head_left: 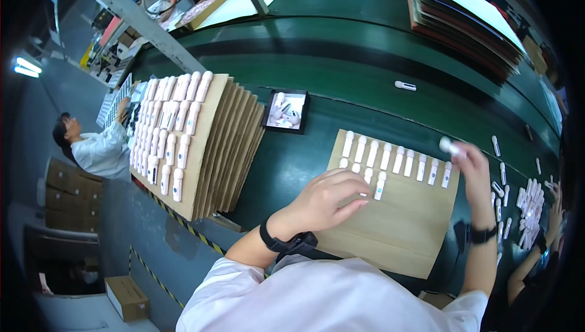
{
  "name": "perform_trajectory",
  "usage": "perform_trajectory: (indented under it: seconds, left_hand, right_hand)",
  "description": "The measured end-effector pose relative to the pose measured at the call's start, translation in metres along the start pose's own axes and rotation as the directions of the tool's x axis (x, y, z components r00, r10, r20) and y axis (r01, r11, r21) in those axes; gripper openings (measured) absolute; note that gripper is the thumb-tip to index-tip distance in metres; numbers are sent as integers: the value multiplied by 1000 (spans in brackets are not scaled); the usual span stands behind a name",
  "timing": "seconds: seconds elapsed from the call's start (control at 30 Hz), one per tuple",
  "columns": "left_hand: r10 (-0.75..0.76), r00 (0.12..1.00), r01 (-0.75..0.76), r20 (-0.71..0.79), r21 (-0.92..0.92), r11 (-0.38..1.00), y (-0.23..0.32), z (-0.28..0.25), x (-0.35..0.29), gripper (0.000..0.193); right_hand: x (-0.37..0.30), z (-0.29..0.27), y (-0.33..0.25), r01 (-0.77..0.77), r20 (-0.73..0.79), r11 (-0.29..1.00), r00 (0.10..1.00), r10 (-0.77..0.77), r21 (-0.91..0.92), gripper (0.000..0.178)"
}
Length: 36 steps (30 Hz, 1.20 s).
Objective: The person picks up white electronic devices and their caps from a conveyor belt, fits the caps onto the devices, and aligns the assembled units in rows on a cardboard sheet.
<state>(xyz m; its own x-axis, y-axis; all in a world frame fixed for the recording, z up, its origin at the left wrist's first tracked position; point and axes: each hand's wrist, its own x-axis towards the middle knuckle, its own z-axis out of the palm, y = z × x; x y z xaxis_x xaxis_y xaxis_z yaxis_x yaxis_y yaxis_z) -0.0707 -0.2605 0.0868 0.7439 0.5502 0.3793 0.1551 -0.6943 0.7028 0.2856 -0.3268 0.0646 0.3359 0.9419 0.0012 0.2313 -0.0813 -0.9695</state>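
Observation:
My right hand (472,160) is closed on a small pale wand (449,145) with a rounded head, raised just past the right far corner of a brown cardboard sheet (402,228). Lying on that sheet is a far row of similar pale pink wands (386,156), side by side. A shorter second row starts at the left, where a wand (380,185) lies beside my left hand (332,198). The left fingers reach over this row with the thumb apart; they hide parts of some wands, and whether they touch one I cannot tell.
Left stands a tall stack of cardboard sheets (228,149) topped with rows of wands. A black box (286,110) holds loose pieces. At right, a co-worker's hand (556,210) is near a pile of wands (531,213). Another person (97,146) works at far left. One wand (405,86) lies on the green belt (341,57).

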Motion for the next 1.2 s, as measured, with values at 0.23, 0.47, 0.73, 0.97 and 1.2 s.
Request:
perform_trajectory:
  seconds: [0.23, 0.47, 0.73, 0.97, 1.2]
  left_hand:
    - [80, 997, -80, -6, -194, 978, 14, 16, 14, 31]
    - [2, 991, 30, 136, -239, 971, 5, 18, 7, 35]
    - [-55, 993, 87, 108, -315, 945, 9, 27, 6, 28]
    - [-12, 997, 37, 81, -320, 947, 7, 26, 9, 23]
    - [5, 999, 7, 35, -337, 941, 6, 30, 9, 28]
  right_hand:
    - [-110, 82, -40, 164, 144, 986, 977, -159, -19, 22]
    - [-113, 109, -37, 314, 80, 948, 947, -309, -54, 22]
    - [-108, 117, -35, 462, 63, 877, 887, -457, -132, 31]
    - [-109, 117, -34, 462, 46, 881, 887, -459, -104, 34]
    - [-106, 118, -33, 480, 37, 871, 877, -479, -107, 34]
